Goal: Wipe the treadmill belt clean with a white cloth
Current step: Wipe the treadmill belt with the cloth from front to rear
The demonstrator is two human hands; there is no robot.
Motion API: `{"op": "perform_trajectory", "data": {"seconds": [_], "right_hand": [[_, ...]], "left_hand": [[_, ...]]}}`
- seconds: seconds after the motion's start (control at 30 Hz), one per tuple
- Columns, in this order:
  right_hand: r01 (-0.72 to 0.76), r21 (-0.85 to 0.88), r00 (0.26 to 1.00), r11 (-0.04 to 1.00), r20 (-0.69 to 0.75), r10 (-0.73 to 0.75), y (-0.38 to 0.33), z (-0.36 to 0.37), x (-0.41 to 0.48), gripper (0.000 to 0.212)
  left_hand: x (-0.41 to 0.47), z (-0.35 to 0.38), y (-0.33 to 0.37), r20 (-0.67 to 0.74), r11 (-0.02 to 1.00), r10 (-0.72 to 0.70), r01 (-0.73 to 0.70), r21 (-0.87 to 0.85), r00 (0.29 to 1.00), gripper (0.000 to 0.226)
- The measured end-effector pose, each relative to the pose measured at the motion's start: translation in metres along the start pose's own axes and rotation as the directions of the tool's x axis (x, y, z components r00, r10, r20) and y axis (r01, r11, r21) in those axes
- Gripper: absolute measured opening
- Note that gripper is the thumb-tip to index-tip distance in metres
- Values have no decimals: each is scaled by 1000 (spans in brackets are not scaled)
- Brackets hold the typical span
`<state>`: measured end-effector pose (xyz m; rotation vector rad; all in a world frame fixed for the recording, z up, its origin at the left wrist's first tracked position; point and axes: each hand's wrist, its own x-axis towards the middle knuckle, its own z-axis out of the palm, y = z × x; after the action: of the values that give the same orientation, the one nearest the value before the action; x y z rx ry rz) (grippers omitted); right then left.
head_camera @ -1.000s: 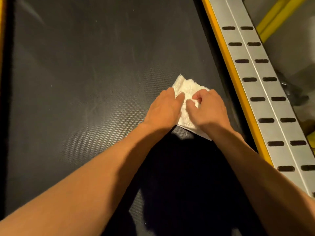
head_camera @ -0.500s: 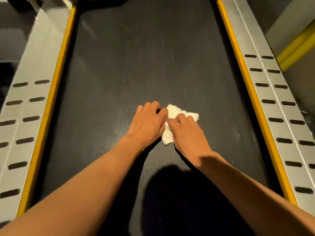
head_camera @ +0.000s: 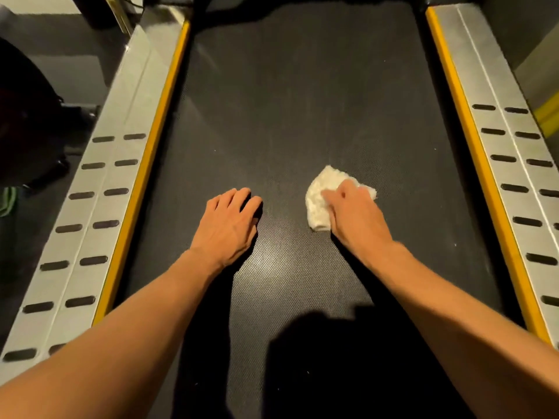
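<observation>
The black textured treadmill belt point(head_camera: 290, 95) runs away from me down the middle of the view. A crumpled white cloth point(head_camera: 321, 195) lies on it right of centre. My right hand point(head_camera: 357, 217) presses down on the cloth and grips it, covering its near right part. My left hand point(head_camera: 228, 223) rests flat on the bare belt to the left of the cloth, a hand's width from it, fingers slightly apart and holding nothing.
Silver side rails with dark slots, edged in yellow, flank the belt on the left point(head_camera: 99, 207) and right point(head_camera: 511, 164). A dark object point(head_camera: 27, 122) sits on the floor beyond the left rail. My shadow falls on the near belt.
Both hands were together on the cloth; now my left hand has come off it and rests on the belt to the left. The cloth stays under my right hand.
</observation>
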<state>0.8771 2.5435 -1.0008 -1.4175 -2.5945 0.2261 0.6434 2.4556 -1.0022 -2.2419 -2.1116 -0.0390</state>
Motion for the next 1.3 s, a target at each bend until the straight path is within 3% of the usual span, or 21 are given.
{"op": "perform_trajectory", "data": {"seconds": [0.13, 0.27, 0.33, 0.43, 0.5, 0.7, 0.83, 0.9, 0.97, 1.03, 1.1, 1.23, 1.3], "right_hand": [[-119, 14, 992, 993, 39, 118, -15, -4, 7, 30], [183, -25, 978, 983, 103, -179, -43, 7, -28, 40], [225, -20, 971, 974, 83, -223, -39, 4, -18, 33], [71, 94, 994, 993, 82, -79, -36, -2, 7, 22], [18, 66, 999, 998, 37, -20, -41, 0, 16, 18], [274, 48, 957, 961, 85, -277, -80, 16, -11, 27], [113, 108, 992, 988, 48, -118, -69, 13, 25, 26], [50, 44, 997, 998, 59, -52, -73, 13, 38, 33], [132, 10, 989, 991, 68, -133, -84, 16, 31, 33], [341, -25, 936, 940, 103, -337, -97, 20, 18, 29], [426, -26, 897, 904, 141, -418, -101, 22, 26, 26], [186, 57, 974, 981, 122, -192, -106, 18, 66, 37], [192, 9, 975, 981, 109, -192, -118, 24, 64, 32]], "left_hand": [[-6, -4, -19, 14, 999, -39, 39, 10, 999, 40], [-11, -2, -17, 29, 997, -72, 72, 14, 997, 43], [-10, -1, -16, 43, 997, -71, 71, 20, 997, 44], [-13, 0, -18, 48, 997, -79, 79, -14, 996, 45], [-14, 1, -19, 34, 995, -85, 86, -41, 996, 46], [-27, 10, -22, -25, 983, -122, 117, -143, 992, 47], [-50, 18, -28, -86, 960, -198, 175, -218, 976, 48], [-56, 18, -34, -99, 942, -265, 236, -237, 959, 49], [-58, 17, -34, -109, 924, -325, 290, -249, 940, 47], [-57, 17, -35, -121, 896, -388, 343, -281, 914, 41], [-55, 19, -35, -128, 875, -422, 366, -315, 898, 37], [-58, 18, -35, -114, 840, -445, 370, -396, 888, 40], [-60, 13, -33, -83, 786, -489, 397, -474, 869, 43]]}}
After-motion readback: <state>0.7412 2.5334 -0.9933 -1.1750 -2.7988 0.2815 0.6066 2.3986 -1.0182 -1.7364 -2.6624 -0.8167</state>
